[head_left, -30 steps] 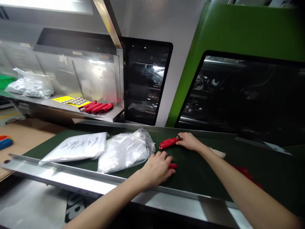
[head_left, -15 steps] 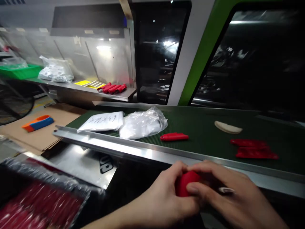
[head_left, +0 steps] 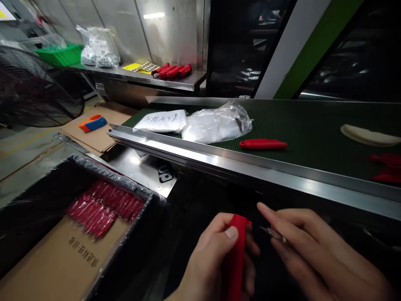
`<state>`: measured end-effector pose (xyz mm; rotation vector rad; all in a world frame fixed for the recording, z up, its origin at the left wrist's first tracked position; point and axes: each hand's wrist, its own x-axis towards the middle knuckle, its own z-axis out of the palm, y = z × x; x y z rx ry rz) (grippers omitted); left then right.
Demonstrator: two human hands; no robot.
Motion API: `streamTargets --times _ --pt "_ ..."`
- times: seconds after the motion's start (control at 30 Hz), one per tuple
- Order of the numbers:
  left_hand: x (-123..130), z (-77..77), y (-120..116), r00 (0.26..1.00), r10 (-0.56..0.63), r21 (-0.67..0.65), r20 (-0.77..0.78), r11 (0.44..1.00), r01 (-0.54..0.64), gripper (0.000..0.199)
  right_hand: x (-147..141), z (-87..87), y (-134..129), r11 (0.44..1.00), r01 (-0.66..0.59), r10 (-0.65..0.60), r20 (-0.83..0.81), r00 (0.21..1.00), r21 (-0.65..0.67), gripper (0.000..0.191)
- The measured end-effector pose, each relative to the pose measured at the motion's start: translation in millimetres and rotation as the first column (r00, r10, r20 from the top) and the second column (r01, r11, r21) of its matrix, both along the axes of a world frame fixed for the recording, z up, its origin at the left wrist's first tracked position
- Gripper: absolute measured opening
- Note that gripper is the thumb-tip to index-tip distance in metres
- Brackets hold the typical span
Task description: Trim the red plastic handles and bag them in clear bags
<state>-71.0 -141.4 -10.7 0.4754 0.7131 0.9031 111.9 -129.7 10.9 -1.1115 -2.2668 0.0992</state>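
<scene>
My left hand is wrapped around a long red plastic part, held upright with the thumb pressed on its face. The part's lower end runs out of the frame. To the right, my right hand grips a slim pointed metal tool between thumb and fingers. Its tip points left at the red part, a short gap away. The tool's rear end is hidden in the hand, so its exact kind is unclear. Beyond my hands, a similar red part lies on the green conveyor belt.
A metal rail edges the belt. Two white plastic-wrapped packs and a curved cream piece lie on it. At lower left stands a plastic-lined box with bagged red parts. Behind is a steel shelf.
My hands have moved apart. The red part has turned upright in my left hand, and the tool's tip now shows. The view has shifted left and down, bringing more of the box into sight.
</scene>
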Motion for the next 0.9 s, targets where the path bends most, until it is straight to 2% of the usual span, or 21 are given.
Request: streamTargets --times 0.13,0.23,0.43,0.67,0.9 --pt "-6 3.6 -4 0.996 0.001 0.015 -0.084 1.000 0.001 0.033 2 -4.7 1 0.996 -0.067 0.070 -0.063 0.996 0.052 0.045" --pt "-7 0.7 -7 0.998 0.000 0.027 -0.060 1.000 0.001 0.036 0 -2.1 0 0.990 -0.114 0.119 -0.053 0.991 0.086 0.042" --pt "-6 -7.0 -9 0.999 0.002 0.085 0.040 0.996 -0.006 0.033 -14 10.5 -7 0.999 -0.040 0.039 -0.065 0.997 -0.012 0.040" --pt "-4 -4.9 -9 0.997 0.005 0.070 0.074 0.997 -0.010 0.031 -14 4.6 -6 0.997 -0.023 0.025 -0.015 1.000 0.070 0.038" --pt "-1 -4.7 -8 0.992 0.022 0.080 0.120 0.996 -0.032 0.029 -6 1.4 -10 0.996 -0.016 0.011 0.059 0.998 0.088 0.042"
